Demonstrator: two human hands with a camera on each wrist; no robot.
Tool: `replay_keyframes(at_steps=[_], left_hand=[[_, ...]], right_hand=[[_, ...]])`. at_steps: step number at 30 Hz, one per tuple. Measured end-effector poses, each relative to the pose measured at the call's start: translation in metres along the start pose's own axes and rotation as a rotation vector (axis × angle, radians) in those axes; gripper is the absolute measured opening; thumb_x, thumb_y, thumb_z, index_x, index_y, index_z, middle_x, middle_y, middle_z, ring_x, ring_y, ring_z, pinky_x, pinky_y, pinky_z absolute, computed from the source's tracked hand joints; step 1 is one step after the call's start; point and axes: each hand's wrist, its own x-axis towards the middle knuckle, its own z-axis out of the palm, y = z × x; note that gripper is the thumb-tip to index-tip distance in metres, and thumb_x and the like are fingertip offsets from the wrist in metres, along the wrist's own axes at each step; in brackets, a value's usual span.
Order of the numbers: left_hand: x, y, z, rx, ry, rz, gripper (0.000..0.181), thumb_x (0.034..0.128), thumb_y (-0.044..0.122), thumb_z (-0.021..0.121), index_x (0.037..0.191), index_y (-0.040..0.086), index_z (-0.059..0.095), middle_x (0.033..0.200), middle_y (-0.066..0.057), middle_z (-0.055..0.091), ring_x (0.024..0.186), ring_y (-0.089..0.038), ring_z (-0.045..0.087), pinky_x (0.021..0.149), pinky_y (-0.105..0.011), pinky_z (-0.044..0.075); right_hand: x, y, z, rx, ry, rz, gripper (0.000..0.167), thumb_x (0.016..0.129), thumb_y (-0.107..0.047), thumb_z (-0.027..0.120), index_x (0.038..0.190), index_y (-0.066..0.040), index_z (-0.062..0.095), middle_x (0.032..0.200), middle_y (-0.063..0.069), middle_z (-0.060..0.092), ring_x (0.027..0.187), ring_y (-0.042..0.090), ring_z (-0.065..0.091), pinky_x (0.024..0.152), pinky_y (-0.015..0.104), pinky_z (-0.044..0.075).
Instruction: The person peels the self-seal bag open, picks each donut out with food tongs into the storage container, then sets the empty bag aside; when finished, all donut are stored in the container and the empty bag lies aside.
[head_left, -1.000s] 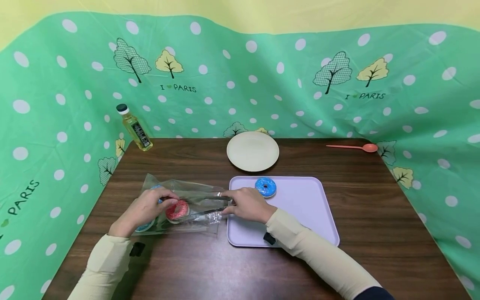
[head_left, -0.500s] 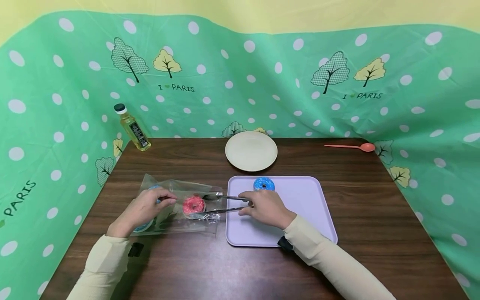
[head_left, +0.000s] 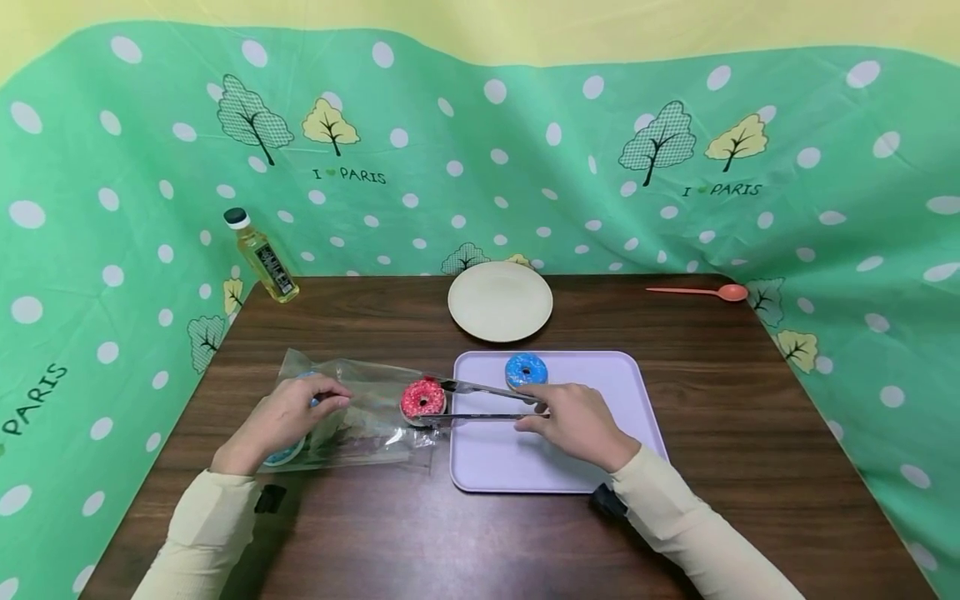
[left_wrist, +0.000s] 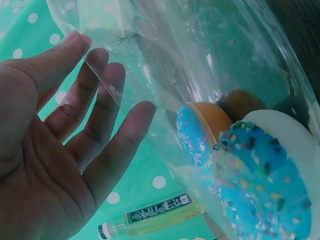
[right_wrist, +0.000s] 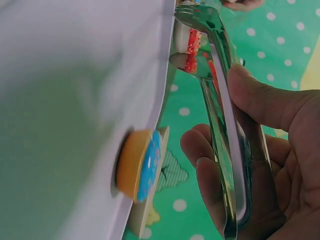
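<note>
A clear plastic bag (head_left: 367, 396) lies at the left, and my left hand (head_left: 281, 421) pinches its film between thumb and fingertips. Inside it, the left wrist view shows two blue-iced doughnuts (left_wrist: 265, 185) with sprinkles. My right hand (head_left: 581, 425) holds metal tongs (right_wrist: 227, 115) over the lilac tray (head_left: 585, 471), thumb on one arm and fingers on the other. At the bag's right-hand mouth, the tongs' tips stand on either side of a red-iced doughnut (head_left: 413, 395). Another blue doughnut (head_left: 516, 372) sits on the tray's far edge area, close to my right fingers.
A cream plate (head_left: 500, 302) lies behind the tray. An oil bottle (head_left: 268, 265) stands at the back left, and an orange spoon (head_left: 732, 292) lies at the back right. Green dotted cloth (head_left: 562, 183) walls off the back and sides of the wooden table (head_left: 375, 533).
The right hand with the tongs has moved right, bringing the red doughnut from deep in the bag to its mouth. The left hand has stayed at the bag.
</note>
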Motion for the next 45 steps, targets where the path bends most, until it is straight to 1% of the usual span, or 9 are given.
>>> replay_keyframes(at_steps=[7, 13, 19, 24, 28, 35, 38, 41, 45], left_hand=[[-0.002, -0.003, 0.000, -0.007, -0.002, -0.002, 0.017, 0.1008, 0.027, 0.064, 0.107, 0.016, 0.076, 0.105, 0.002, 0.071, 0.096, -0.021, 0.066, 0.081, -0.045, 0.053], [-0.001, -0.003, 0.000, -0.014, 0.017, 0.010, 0.018, 0.1009, 0.026, 0.064, 0.108, 0.014, 0.076, 0.107, 0.001, 0.071, 0.097, -0.022, 0.066, 0.081, -0.046, 0.053], [-0.002, -0.003, 0.001, -0.020, 0.017, 0.008, 0.020, 0.1016, 0.027, 0.063, 0.109, 0.014, 0.076, 0.107, 0.001, 0.071, 0.096, -0.021, 0.066, 0.079, -0.045, 0.053], [-0.002, -0.004, 0.001, -0.024, 0.025, 0.011, 0.019, 0.1016, 0.026, 0.063, 0.109, 0.013, 0.075, 0.106, 0.001, 0.071, 0.095, -0.020, 0.066, 0.079, -0.045, 0.053], [-0.002, -0.004, 0.001, -0.020, 0.029, 0.006, 0.019, 0.1013, 0.028, 0.064, 0.109, 0.015, 0.076, 0.107, 0.001, 0.071, 0.095, -0.019, 0.066, 0.078, -0.045, 0.053], [-0.001, -0.005, 0.003, -0.005, 0.044, 0.011, 0.019, 0.1006, 0.029, 0.064, 0.107, 0.017, 0.076, 0.107, 0.002, 0.071, 0.096, -0.021, 0.067, 0.078, -0.047, 0.053], [-0.001, -0.006, 0.003, -0.004, 0.042, 0.015, 0.018, 0.1004, 0.028, 0.065, 0.107, 0.016, 0.077, 0.107, 0.001, 0.071, 0.096, -0.021, 0.066, 0.079, -0.047, 0.053], [-0.001, -0.006, 0.004, -0.006, 0.037, 0.017, 0.017, 0.1004, 0.027, 0.065, 0.107, 0.016, 0.077, 0.107, 0.001, 0.071, 0.095, -0.021, 0.066, 0.078, -0.046, 0.053], [-0.002, -0.005, 0.003, -0.007, 0.032, 0.010, 0.018, 0.1008, 0.028, 0.064, 0.107, 0.017, 0.076, 0.107, 0.002, 0.071, 0.096, -0.021, 0.066, 0.079, -0.046, 0.053]], right_hand=[[-0.015, 0.008, -0.015, -0.008, 0.028, 0.048, 0.046, 0.079, -0.035, 0.087, 0.119, -0.015, 0.075, 0.085, -0.002, 0.074, 0.070, 0.008, 0.065, 0.055, 0.028, 0.045], [-0.031, 0.016, -0.027, -0.022, 0.078, 0.092, 0.043, 0.079, -0.032, 0.087, 0.116, -0.015, 0.076, 0.084, -0.003, 0.074, 0.070, 0.008, 0.065, 0.054, 0.028, 0.044], [-0.044, 0.024, -0.039, -0.042, 0.107, 0.144, 0.044, 0.080, -0.032, 0.087, 0.117, -0.012, 0.075, 0.082, -0.003, 0.073, 0.061, 0.007, 0.055, 0.050, 0.029, 0.038], [-0.054, 0.033, -0.050, -0.062, 0.166, 0.161, 0.045, 0.079, -0.031, 0.088, 0.117, -0.010, 0.076, 0.077, -0.004, 0.071, 0.057, 0.007, 0.051, 0.049, 0.030, 0.037], [-0.063, 0.041, -0.057, -0.074, 0.192, 0.190, 0.046, 0.079, -0.032, 0.087, 0.118, -0.010, 0.075, 0.073, -0.008, 0.068, 0.054, 0.008, 0.046, 0.048, 0.030, 0.035], [-0.077, 0.053, -0.063, -0.114, 0.228, 0.230, 0.048, 0.078, -0.034, 0.087, 0.118, -0.011, 0.075, 0.056, -0.011, 0.048, 0.051, 0.010, 0.040, 0.046, 0.030, 0.032], [-0.082, 0.058, -0.064, -0.118, 0.237, 0.256, 0.048, 0.078, -0.034, 0.087, 0.119, -0.010, 0.075, 0.054, -0.011, 0.045, 0.050, 0.011, 0.040, 0.046, 0.030, 0.032], [-0.087, 0.062, -0.066, -0.109, 0.228, 0.288, 0.050, 0.081, -0.036, 0.085, 0.120, -0.008, 0.073, 0.057, -0.010, 0.050, 0.052, 0.012, 0.041, 0.047, 0.031, 0.033], [-0.094, 0.067, -0.069, -0.103, 0.218, 0.328, 0.053, 0.083, -0.040, 0.083, 0.122, -0.006, 0.071, 0.067, -0.005, 0.062, 0.054, 0.014, 0.044, 0.048, 0.033, 0.034]])
